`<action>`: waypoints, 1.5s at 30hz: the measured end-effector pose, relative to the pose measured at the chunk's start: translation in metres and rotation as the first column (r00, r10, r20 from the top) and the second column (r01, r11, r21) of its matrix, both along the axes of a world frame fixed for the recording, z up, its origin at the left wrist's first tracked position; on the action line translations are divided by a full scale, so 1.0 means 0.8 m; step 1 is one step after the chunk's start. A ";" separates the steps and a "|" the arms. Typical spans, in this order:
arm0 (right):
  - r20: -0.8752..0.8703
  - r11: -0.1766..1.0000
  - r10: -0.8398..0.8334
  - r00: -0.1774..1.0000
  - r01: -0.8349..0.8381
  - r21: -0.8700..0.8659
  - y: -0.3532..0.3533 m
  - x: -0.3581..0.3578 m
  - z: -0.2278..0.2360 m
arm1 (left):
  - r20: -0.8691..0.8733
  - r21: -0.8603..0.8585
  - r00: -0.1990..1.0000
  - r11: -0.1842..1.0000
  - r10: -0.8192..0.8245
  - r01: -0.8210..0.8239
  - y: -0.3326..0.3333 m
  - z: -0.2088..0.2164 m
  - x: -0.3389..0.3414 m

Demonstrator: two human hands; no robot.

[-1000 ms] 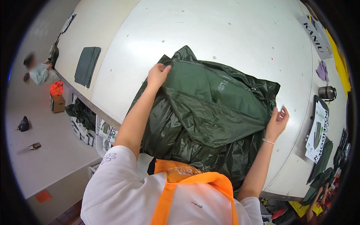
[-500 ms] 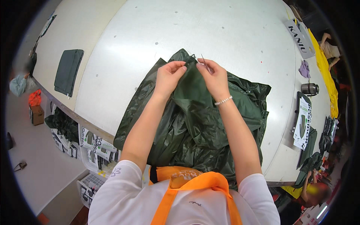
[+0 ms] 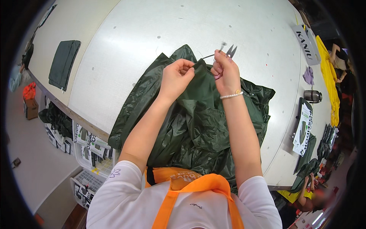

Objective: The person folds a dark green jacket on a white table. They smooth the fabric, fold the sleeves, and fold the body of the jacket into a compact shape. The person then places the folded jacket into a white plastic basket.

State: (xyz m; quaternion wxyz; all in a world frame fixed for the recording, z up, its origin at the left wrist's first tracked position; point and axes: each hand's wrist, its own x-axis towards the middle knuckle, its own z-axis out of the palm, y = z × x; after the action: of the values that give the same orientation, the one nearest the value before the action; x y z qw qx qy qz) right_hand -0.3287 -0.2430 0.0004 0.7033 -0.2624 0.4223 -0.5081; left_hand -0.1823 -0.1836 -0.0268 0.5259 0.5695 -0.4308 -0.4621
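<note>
A dark green, shiny waterproof garment (image 3: 206, 126) lies bunched on the white table in front of me. My left hand (image 3: 176, 79) pinches its upper edge between thumb and fingers. My right hand (image 3: 228, 72) is closed just right of that edge, with the blades of thread snips (image 3: 231, 51) sticking up out of it, slightly parted. A short dark cord (image 3: 207, 57) runs from the garment's tip to the right fingertips, its blurred end showing above them. The snips' handles are hidden in my palm.
On the table's left side lies a folded dark green piece (image 3: 64, 65). Along the right stand a grey box (image 3: 307, 45), a purple cloth (image 3: 308, 75), a metal flask (image 3: 312, 95) and printed sheets (image 3: 303, 129). Plastic crates (image 3: 89, 179) stand below the left edge. Other people work at far right.
My right hand has lifted and turned upward, drawing the dark cord taut from the garment edge; the snips' blades now point up and right. The left hand keeps its pinch.
</note>
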 end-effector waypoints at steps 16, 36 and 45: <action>-0.349 0.963 -0.016 0.937 -0.080 -0.259 0.070 0.023 -0.040 | -0.269 0.009 0.958 0.995 -0.098 0.104 -0.018 -0.004 -0.014; -0.845 0.869 0.079 0.529 -0.452 -0.202 0.039 -0.051 0.011 | 0.430 -0.360 0.902 0.924 0.043 0.127 0.001 0.021 -0.021; -0.828 0.876 0.039 0.560 -0.417 -0.241 0.041 -0.055 0.011 | 0.239 -0.242 0.970 0.970 0.038 0.022 -0.001 0.008 -0.019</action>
State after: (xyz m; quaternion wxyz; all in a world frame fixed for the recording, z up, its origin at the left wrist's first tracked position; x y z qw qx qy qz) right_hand -0.3727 -0.2101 0.0093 0.4259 -0.6575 0.5369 -0.3129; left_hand -0.1974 -0.1842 -0.0201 0.5369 0.5548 -0.5425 -0.3311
